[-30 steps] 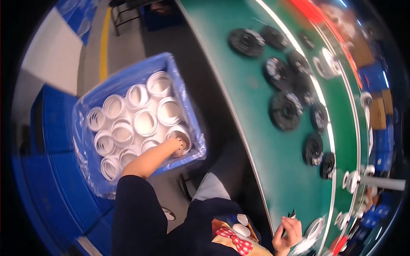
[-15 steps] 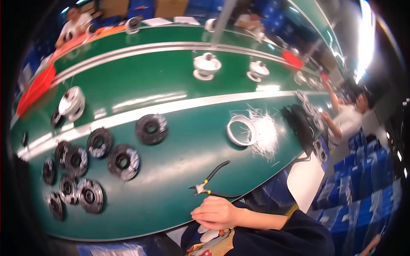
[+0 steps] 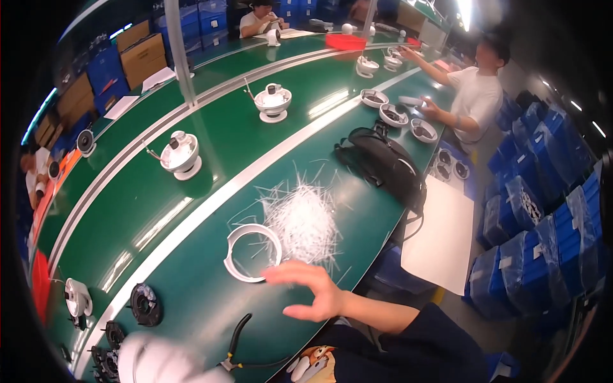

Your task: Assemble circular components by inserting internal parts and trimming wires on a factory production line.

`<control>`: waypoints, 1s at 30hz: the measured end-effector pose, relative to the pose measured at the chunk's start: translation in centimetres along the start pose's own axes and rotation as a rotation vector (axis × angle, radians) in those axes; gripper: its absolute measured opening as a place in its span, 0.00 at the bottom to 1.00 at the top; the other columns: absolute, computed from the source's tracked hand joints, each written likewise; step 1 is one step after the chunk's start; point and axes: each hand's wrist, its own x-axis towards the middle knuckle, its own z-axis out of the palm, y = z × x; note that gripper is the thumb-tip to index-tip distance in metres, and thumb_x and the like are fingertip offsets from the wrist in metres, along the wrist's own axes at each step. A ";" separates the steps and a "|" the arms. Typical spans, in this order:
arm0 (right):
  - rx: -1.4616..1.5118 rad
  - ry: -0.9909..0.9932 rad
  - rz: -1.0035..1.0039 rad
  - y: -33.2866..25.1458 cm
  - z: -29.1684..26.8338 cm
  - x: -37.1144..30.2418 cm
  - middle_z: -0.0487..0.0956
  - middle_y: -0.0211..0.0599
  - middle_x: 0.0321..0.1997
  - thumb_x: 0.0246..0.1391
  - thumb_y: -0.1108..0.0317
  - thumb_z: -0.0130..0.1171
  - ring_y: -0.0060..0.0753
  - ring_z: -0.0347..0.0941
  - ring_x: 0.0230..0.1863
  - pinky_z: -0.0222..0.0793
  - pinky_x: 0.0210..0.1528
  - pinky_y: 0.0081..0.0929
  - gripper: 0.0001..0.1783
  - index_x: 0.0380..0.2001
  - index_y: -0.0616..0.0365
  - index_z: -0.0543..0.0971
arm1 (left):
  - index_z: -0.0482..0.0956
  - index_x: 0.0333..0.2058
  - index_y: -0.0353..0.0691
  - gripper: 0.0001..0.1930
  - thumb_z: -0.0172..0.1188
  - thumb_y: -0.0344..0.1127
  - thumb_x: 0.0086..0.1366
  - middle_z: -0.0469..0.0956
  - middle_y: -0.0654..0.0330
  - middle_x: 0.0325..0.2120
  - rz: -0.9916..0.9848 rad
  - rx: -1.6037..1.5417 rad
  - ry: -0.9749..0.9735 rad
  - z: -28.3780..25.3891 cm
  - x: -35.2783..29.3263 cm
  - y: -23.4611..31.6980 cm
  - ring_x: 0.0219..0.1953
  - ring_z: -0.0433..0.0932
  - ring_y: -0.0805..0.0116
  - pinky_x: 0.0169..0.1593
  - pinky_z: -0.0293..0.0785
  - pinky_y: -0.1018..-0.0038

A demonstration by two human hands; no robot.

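Observation:
My right hand reaches over the green bench, thumb and fingers spread apart. Its fingertips overlap the near rim of a white plastic ring; I cannot tell whether they touch it. Against the ring lies a loose heap of thin white strips. At the lower left, a pale, blurred shape looks like my left hand, perhaps gloved; its fingers are smeared by motion. Between the hands lie cutting pliers with black and yellow handles. Black round parts sit at the left, some hidden behind the pale shape.
White dome-shaped units stand along the green conveyor beyond the bench. A black bag lies on the bench's far right. Past it, a person handles white round parts. Wrapped blue crates are stacked at the right.
My view has swung to the right. My right hand has gone from resting half-closed near the pliers to reaching, opened, toward the white ring. A pale blurred shape has come in at the lower left.

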 end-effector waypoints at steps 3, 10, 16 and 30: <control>0.279 0.227 0.176 2.3 -4.5 1.1 0.57 0.44 0.58 0.40 0.54 0.58 0.38 0.55 0.57 0.50 0.56 0.33 0.38 0.52 0.64 0.60 | 0.64 0.44 0.32 0.24 0.55 0.36 0.47 0.68 0.61 0.18 -0.350 0.469 0.372 -6.3 2.7 3.3 0.18 0.67 0.70 0.27 0.68 0.72; -1.487 0.582 0.827 8.2 -27.9 -5.5 0.55 0.45 0.59 0.35 0.49 0.61 0.55 0.51 0.58 0.46 0.55 0.52 0.43 0.53 0.60 0.58 | 0.56 0.52 0.34 0.33 0.57 0.33 0.45 0.55 0.70 0.17 -0.841 1.027 0.916 -19.6 6.0 7.3 0.19 0.59 0.80 0.35 0.68 0.73; -1.404 0.466 0.545 13.5 -30.9 -3.6 0.70 0.45 0.46 0.42 0.61 0.57 0.46 0.68 0.44 0.63 0.46 0.33 0.25 0.45 0.60 0.69 | 0.55 0.53 0.35 0.31 0.53 0.32 0.49 0.55 0.70 0.18 -0.784 0.829 1.001 -22.1 5.4 10.9 0.21 0.57 0.80 0.39 0.65 0.72; -1.270 0.662 0.149 11.3 -32.0 -1.0 0.70 0.40 0.48 0.42 0.66 0.56 0.39 0.64 0.50 0.57 0.52 0.30 0.23 0.44 0.60 0.70 | 0.61 0.46 0.33 0.22 0.50 0.33 0.51 0.60 0.66 0.18 -0.626 0.430 1.182 -36.1 1.7 7.8 0.21 0.63 0.75 0.42 0.67 0.67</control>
